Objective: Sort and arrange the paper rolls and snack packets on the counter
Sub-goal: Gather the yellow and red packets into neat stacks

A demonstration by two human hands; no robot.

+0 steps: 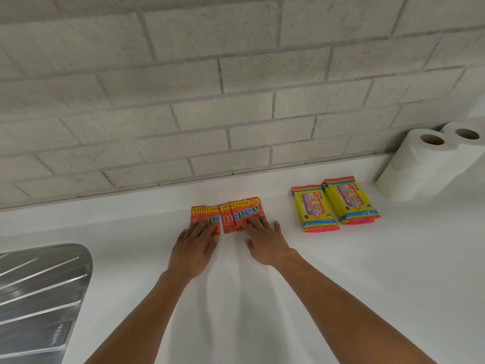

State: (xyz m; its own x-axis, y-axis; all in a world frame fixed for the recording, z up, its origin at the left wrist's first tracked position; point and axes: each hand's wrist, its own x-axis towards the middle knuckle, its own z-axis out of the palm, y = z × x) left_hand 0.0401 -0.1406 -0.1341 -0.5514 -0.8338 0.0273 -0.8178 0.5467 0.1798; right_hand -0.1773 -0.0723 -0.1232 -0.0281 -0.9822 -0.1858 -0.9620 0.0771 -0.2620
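Head cam, looking down at white counter [341,271]. Both hands flat, fingers straight and lightly spread, pressing on red packets at approx centre of frame. Left hand [195,246] lies on the left red packet [203,215], covering its lower half. Right hand [265,239] fingertips sit on lower right corner of the right red packets [237,216], which overlap each other; palm is on the counter, nothing pinched. The two red groups lie side by side, narrow gap btwn them, text reads "TRIPLE PACK".

At 3 o'clock from the red ones, apart from them: yellow snack packets w/ pink ends in two stacks, near stack [315,210] and right stack [350,200], touching or nearly so, can't tell which. Count per stack unclear.

At 2 o'clock, by the wall: paper rolls [425,164], white, two columns touching, cardboard cores facing up.

At 8 o'clock: steel sink drainboard [39,292]. Grey brick wall [210,88] behind at 12 o'clock.
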